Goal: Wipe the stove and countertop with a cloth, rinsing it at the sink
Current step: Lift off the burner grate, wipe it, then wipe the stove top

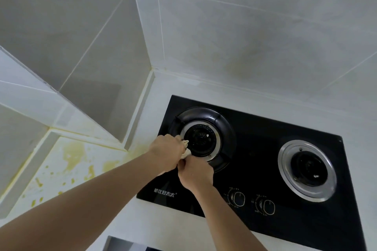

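- Stove (255, 149): flat, glossy black glass panel, rectangular, set into the white countertop (155, 228).
- Left burner (201, 138): round black cap inside a bright metal ring, surrounded by a black, glossy, bowl-shaped pan support with raised prongs.
- Right burner (308, 169): round black cap seated in a wide, shiny metal dish; no black support around it.
- Control knobs (237, 198): two round dark dials along the front edge of the panel, each with a thin light outline and an indicator line. Small markings surround them; I cannot read them.
- Brand label (164, 195): white printed characters at the front left corner of the glass; too blurred to read reliably.
- Cloth (186, 150): small, pale cream, crumpled into a wad. It sits at the left rim of the left burner, mostly hidden between my hands.
- Left hand (167, 152): fingers curl around the cloth, pressing it against the burner ring.
- Right hand (195, 172): just beside the left hand and touching it, fingers curled down at the cloth's lower edge. Both hands are together on the cloth.
- Wall tiles (244, 26): large, matte, light grey, with pale grout lines and faint yellowish staining above the stove.
- Side ledge (71, 165): white surface left of the stove, spotted with yellow splashes and streaks.
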Motion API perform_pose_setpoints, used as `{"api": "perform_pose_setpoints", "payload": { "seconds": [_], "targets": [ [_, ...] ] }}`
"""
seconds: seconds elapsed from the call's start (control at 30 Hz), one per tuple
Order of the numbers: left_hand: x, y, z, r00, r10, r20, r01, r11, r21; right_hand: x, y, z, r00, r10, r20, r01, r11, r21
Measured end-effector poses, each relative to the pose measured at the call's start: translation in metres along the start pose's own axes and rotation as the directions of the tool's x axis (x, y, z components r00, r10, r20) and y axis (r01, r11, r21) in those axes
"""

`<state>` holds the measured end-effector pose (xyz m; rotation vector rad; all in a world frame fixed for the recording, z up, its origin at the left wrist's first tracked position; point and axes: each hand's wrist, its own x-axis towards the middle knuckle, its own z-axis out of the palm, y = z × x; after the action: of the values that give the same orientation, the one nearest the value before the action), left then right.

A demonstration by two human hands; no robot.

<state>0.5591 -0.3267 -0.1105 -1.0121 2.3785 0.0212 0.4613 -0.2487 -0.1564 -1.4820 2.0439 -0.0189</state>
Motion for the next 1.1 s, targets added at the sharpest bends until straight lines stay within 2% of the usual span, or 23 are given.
{"api": "perform_pose_setpoints", "payload": {
  "seconds": [0.1,0.2,0.33,0.43,0.5,0.57,0.7,0.77,0.83,0.87,0.93,1.0,1.1],
  "targets": [
    [0.012,0.003,-0.005,1.000,0.024,0.018,-0.026,0.988,0.155,0.000,0.001,-0.001,0.999,0.033,0.000,-0.033,0.999,-0.003],
    [0.027,-0.008,-0.015,0.998,-0.052,-0.041,0.061,0.964,0.260,-0.002,0.000,0.000,0.998,0.069,0.012,-0.069,0.998,0.011],
    [0.035,-0.015,-0.020,0.984,-0.154,-0.090,0.167,0.972,0.168,0.000,0.001,-0.001,0.996,0.086,-0.010,-0.086,0.996,0.031],
    [0.020,0.011,-0.005,1.000,-0.031,0.006,0.029,0.981,0.191,-0.001,0.006,0.000,0.997,0.082,-0.011,-0.081,0.996,0.038],
    [0.006,0.021,0.001,0.999,0.026,0.046,-0.030,0.997,0.077,-0.005,0.008,0.001,0.997,0.074,-0.020,-0.073,0.996,0.060],
    [0.007,0.014,-0.005,0.999,-0.030,0.022,0.030,1.000,0.000,-0.007,0.011,0.002,0.997,0.068,-0.022,-0.066,0.996,0.061],
    [0.017,-0.012,-0.021,0.979,-0.203,0.027,0.204,0.979,-0.014,-0.004,0.014,0.001,0.998,0.064,-0.014,-0.064,0.997,0.039],
    [0.013,-0.008,-0.021,0.989,-0.145,0.043,0.144,0.989,0.031,-0.004,0.014,0.003,0.998,0.053,-0.014,-0.053,0.998,0.018],
    [0.006,0.011,-0.015,0.995,0.025,0.097,-0.036,0.992,0.120,-0.005,0.015,0.003,0.999,0.044,-0.009,-0.044,0.999,0.021],
    [0.002,0.018,-0.015,0.990,0.068,0.127,-0.082,0.991,0.104,-0.005,0.016,0.002,0.999,0.038,-0.004,-0.038,0.999,0.025],
    [0.001,0.020,-0.021,0.987,0.058,0.147,-0.055,0.998,-0.026,-0.004,0.020,0.000,1.000,0.016,0.005,-0.016,1.000,0.025],
    [-0.002,0.002,-0.024,0.990,-0.019,0.139,0.055,0.965,-0.257,-0.007,0.024,0.000,0.999,-0.041,-0.034,0.040,0.999,-0.020],
    [-0.011,-0.026,-0.004,0.979,-0.200,0.050,0.185,0.750,-0.635,-0.010,0.041,0.001,0.951,-0.273,-0.145,0.225,0.933,-0.282]
  ]
}}
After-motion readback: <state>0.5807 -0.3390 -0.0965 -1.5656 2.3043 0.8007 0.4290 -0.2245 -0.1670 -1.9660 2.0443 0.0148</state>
